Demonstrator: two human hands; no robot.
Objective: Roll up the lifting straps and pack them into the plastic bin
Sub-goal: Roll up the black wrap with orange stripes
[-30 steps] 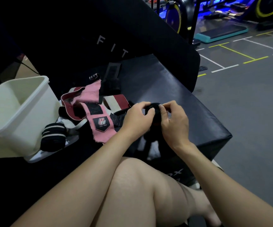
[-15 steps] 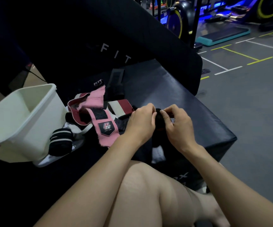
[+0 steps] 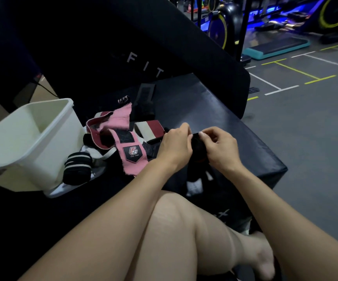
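Both hands meet over a black lifting strap (image 3: pixel 198 151) above the black padded box (image 3: pixel 235 138). My left hand (image 3: pixel 175 147) grips its left side, and my right hand (image 3: pixel 218 148) pinches the top of it with curled fingers. The strap's loose end with a white patch hangs down below the hands. To the left lies a heap of unrolled straps, with a pink strap (image 3: pixel 126 142) on top and a maroon-and-white one (image 3: pixel 149 128) behind. A rolled black-and-white striped strap (image 3: pixel 77 168) sits beside the white plastic bin (image 3: pixel 42 151), which looks empty.
A tall black padded block lettered "FIT" (image 3: pixel 143 65) rises behind the box. My bare knee and foot (image 3: pixel 194 230) are below the hands. Grey gym floor with painted lines (image 3: pixel 296 82) lies to the right, with exercise bikes and a step platform (image 3: pixel 275 47) beyond.
The hands stay together on the black strap, with small finger movements turning it. The view has shifted a little, so everything sits lower and further right in the frame.
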